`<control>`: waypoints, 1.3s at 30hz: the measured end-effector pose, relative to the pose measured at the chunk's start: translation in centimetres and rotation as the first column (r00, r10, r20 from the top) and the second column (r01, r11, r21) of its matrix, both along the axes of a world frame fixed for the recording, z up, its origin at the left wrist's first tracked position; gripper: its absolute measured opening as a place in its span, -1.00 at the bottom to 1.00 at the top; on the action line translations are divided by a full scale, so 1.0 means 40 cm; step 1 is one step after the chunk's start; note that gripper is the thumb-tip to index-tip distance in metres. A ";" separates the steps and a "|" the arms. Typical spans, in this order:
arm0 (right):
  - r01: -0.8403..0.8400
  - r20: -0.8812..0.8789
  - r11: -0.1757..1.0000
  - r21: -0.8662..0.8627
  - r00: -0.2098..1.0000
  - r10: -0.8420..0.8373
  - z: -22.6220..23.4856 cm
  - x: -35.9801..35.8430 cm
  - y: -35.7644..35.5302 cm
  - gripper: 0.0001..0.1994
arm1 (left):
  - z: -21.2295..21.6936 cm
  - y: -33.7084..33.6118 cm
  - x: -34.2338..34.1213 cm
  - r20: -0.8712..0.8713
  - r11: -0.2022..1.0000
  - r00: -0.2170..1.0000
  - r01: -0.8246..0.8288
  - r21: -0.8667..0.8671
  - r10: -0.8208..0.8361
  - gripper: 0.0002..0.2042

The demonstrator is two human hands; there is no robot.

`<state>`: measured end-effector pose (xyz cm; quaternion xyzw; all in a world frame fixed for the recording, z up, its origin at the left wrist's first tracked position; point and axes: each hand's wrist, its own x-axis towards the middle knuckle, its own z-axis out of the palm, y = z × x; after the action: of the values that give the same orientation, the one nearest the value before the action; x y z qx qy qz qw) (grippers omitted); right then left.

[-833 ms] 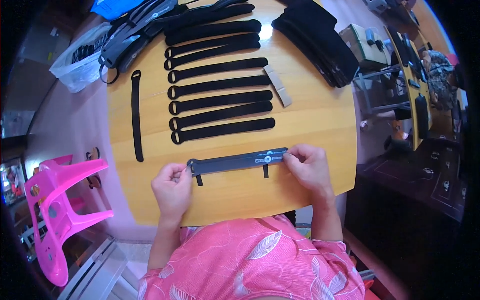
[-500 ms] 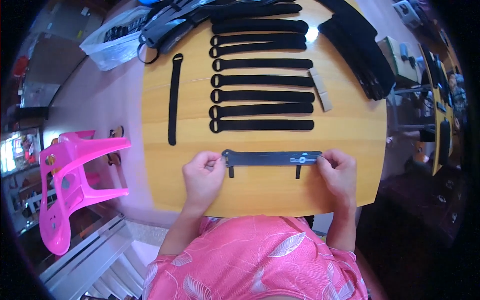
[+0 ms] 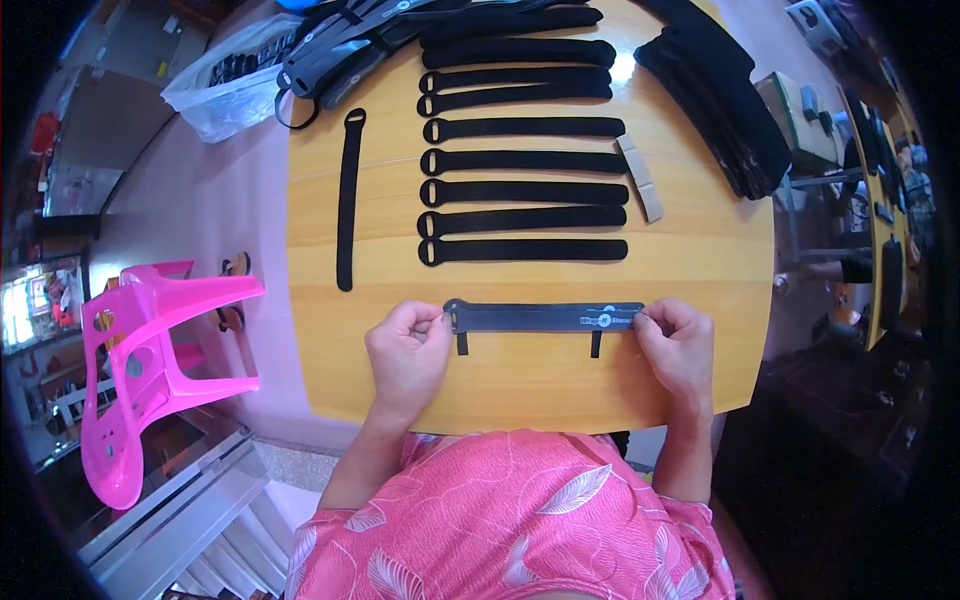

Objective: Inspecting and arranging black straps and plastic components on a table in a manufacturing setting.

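— While both hands are resting on the wooden table [image 3: 700, 260], what are they holding?

— They are pinching a dark grey strap [image 3: 540, 317] that is lying flat across the near edge of the table. The left hand [image 3: 405, 355] is gripping its left end between thumb and fingers, and the right hand [image 3: 680, 345] is pinching its right end the same way. Two short black tabs are hanging from the strap's lower edge, pointing toward the person.

— What is lying beyond it?

— A row of black straps [image 3: 525, 190] is lying farther back, stacked one above another, each running left to right with a loop at its left end. One more black strap, the upright strap [image 3: 347, 200], is lying lengthwise to their left, well apart from the hands. A small grey strip [image 3: 640, 178] is sitting at the right ends of the row.

— And around the edges?

— A pile of black bands [image 3: 715, 90] is sitting at the far right, a clear bag [image 3: 225, 85] is lying at the far left corner, and a pink stool [image 3: 150, 360] is standing on the floor to the left. The person is wearing a pink leaf-patterned top.
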<state>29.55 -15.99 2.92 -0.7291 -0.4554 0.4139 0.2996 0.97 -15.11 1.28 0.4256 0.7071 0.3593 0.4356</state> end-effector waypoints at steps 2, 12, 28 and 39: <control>0.008 0.025 1.000 -0.006 1.000 -0.007 0.000 0.006 -0.004 -0.89 | 0.004 0.005 0.008 -0.014 1.000 1.000 0.020 0.007 -0.020 -0.99; -0.073 0.101 0.995 0.063 0.993 0.067 0.007 -0.003 0.006 -0.89 | -0.007 -0.001 -0.011 0.007 1.000 1.000 0.001 -0.004 -0.001 -0.97; -0.070 0.153 0.996 0.051 0.986 0.062 0.012 -0.010 0.010 -0.88 | -0.003 0.001 -0.007 -0.003 1.000 1.000 0.008 -0.001 -0.008 -0.96; -0.045 0.186 0.999 -0.012 0.981 0.047 0.019 -0.019 0.014 -0.87 | -0.011 -0.002 -0.009 0.012 1.000 1.000 0.008 -0.007 -0.008 -0.97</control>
<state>28.79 -15.44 3.66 -0.7551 -0.4966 0.3523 0.2431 0.61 -15.19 0.83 0.4247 0.7041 0.3575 0.4428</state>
